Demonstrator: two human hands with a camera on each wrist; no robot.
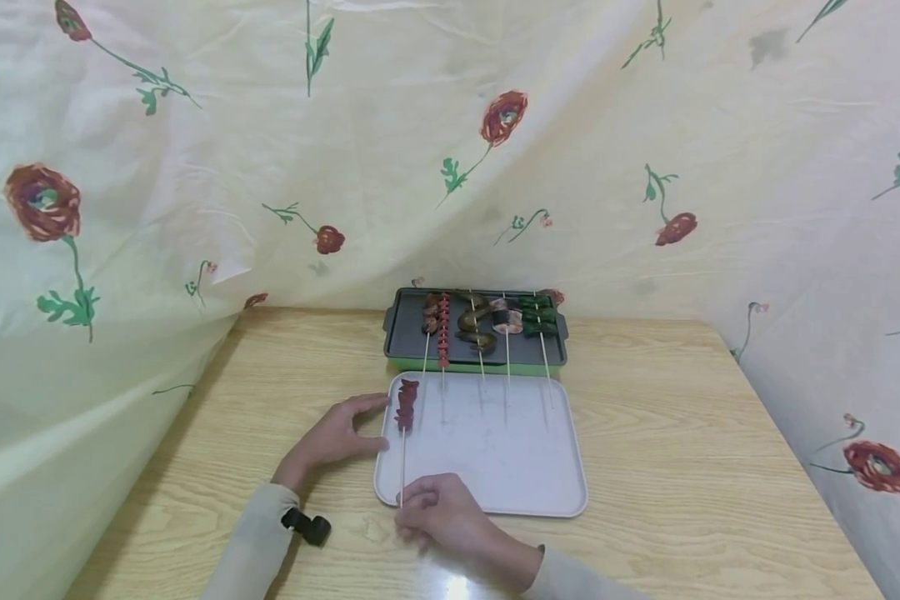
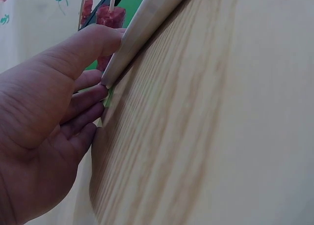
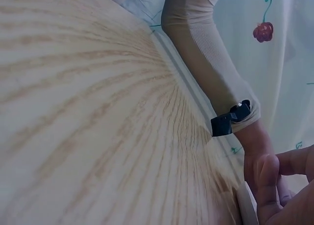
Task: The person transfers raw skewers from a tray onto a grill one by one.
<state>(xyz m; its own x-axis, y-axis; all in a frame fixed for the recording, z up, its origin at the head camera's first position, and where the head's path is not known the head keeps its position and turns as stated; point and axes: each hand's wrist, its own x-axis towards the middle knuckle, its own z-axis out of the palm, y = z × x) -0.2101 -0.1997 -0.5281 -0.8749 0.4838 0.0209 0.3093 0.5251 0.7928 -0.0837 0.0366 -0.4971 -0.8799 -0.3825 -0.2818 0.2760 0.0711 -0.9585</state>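
A skewer of dark red meat-like pieces (image 1: 406, 407) lies along the left side of a white tray (image 1: 495, 479), its bare stick toward me. My right hand (image 1: 450, 510) pinches the lower end of that stick at the tray's front left corner. At the tray's left edge is my left hand (image 1: 339, 432), thumb and fingers spread apart with their tips touching the rim. The left wrist view shows the same hand (image 2: 44, 107) against the tray's rim (image 2: 142, 31). What the right fingertips hold is hidden in the right wrist view.
Behind the tray stands a green grill with a dark plate (image 1: 399, 333). Several skewers lie on it: small red pieces (image 1: 443, 329), a wavy brown piece (image 1: 476, 321), pale-and-dark chunks (image 1: 506, 317) and green pieces (image 1: 537, 317). Their sticks overhang the tray. A flowered cloth (image 1: 390, 150) hangs around the wooden table (image 1: 667, 450).
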